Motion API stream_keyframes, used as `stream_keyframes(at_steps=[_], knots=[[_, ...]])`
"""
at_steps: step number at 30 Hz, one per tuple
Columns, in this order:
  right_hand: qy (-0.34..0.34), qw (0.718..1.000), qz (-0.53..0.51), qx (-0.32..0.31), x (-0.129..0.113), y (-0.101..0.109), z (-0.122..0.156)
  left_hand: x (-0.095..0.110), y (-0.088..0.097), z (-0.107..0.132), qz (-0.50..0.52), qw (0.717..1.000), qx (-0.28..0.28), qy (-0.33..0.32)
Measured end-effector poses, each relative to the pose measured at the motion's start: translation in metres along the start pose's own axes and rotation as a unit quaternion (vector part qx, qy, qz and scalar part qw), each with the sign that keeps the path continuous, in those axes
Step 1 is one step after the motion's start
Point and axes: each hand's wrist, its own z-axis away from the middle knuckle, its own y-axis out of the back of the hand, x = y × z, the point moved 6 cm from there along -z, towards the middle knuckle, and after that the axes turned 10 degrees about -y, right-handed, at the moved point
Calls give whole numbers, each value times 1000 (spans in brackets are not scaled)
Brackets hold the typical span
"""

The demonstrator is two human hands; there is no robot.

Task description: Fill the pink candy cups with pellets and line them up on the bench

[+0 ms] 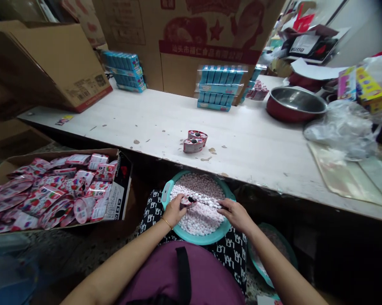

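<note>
A small red-and-silver plastic container (187,201) is gripped in the left hand (174,211), its fingers clenched around it just above a mound of pink and white candy balls (199,218). The mound is heaped in a teal plastic basin (197,239), which appears to be balanced on the lap. The right hand (237,215) is held over the same mound with its fingers curled downward, their tips at the balls; whether anything is pinched there cannot be told.

Spillage is judged the main risk: a shift of the knees could tilt the basin, and the balls could roll over its shallow rim. A tilted container could also shed whatever it holds. Two similar containers (193,142) are set on the counter (130,123), not far from its front edge, where they could be knocked by a passing forearm. Packets (41,199) are heaped loosely in a cardboard box (121,186) and could slide over its side.
</note>
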Motion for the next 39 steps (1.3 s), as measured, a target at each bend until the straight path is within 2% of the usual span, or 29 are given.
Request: stream_keyframes(at_steps=[2, 4, 6, 9, 13, 17, 21, 25, 27, 30, 33, 35, 37, 39], knots=[[-11, 999, 53, -4, -4, 2, -3, 2, -4, -4, -2, 1000, -4, 6], [-17, 995, 103, -4, -11, 6, -5, 5, -6, -9, -2, 1000, 7, -15], [-24, 988, 149, -12, -21, 11, -6, 8, -8, -14, 3, 999, 19, -40], [-34, 975, 218, -20, -43, 20, -7, 6, -14, -18, 12, 999, 29, -42], [4, 963, 269, -2, -77, 31, -6, 4, -18, -19, 16, 999, 19, -30], [31, 961, 274, 13, -95, 36, -3, 11, -8, -18, -5, 999, 31, -44], [36, 959, 280, 28, -88, 45, 4, 18, 5, -21, -46, 995, 23, -83], [-9, 960, 276, 41, -47, 48, 12, 15, 20, -22, -41, 993, 28, -105], [-48, 962, 266, 35, -20, 35, 12, 7, 27, -21, -10, 995, 47, -88], [-80, 974, 210, 15, 5, -8, 0, -13, 34, -18, 68, 993, 93, -6], [-81, 986, 148, 6, 0, -59, -24, -30, 25, -17, 173, 975, 121, 74], [-77, 990, 115, 11, -9, -82, -39, -33, 14, -20, 226, 961, 122, 100], [-76, 994, 81, 14, -14, -91, -48, -28, 6, -24, 256, 954, 112, 107], [-74, 996, 50, 9, -10, -90, -50, -19, 5, -26, 270, 952, 103, 99]])
